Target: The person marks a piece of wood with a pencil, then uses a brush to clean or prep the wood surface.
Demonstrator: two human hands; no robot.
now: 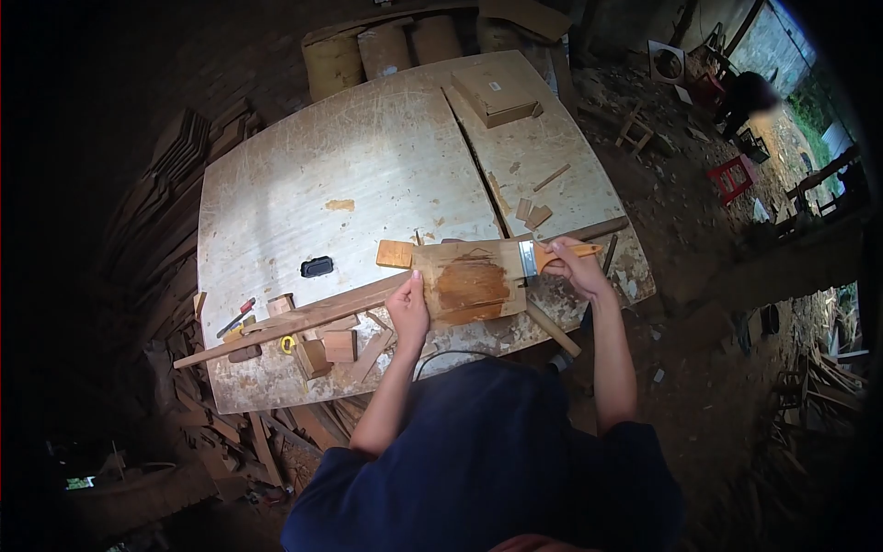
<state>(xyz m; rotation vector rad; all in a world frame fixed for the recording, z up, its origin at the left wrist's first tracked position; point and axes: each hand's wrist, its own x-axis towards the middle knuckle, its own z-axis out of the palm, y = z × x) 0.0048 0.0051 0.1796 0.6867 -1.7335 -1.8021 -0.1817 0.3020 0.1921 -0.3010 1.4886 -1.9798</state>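
A flat wooden board [428, 258] with a dark, wet-looking patch in its middle lies in front of me near the table's front edge. My left hand [409, 311] is closed on the board's left edge, thumb upward. My right hand [572, 267] grips the orange handle of a wide paintbrush [528, 258]. The brush's metal band is at the board's right edge; its bristles are hard to make out against the wood. Just left of the board sits a small orange-brown wood block [395, 254]. A long wooden strip [313, 307] runs out leftward from beside my left hand.
The worn table [303, 193] holds a cardboard box [494, 95], a small black tray [316, 267], wood blocks [340, 346] and a red-tipped tool [241, 313]. A round stick [554, 329] lies right of the board. Beyond stand a red stool [732, 178] and another person [747, 97].
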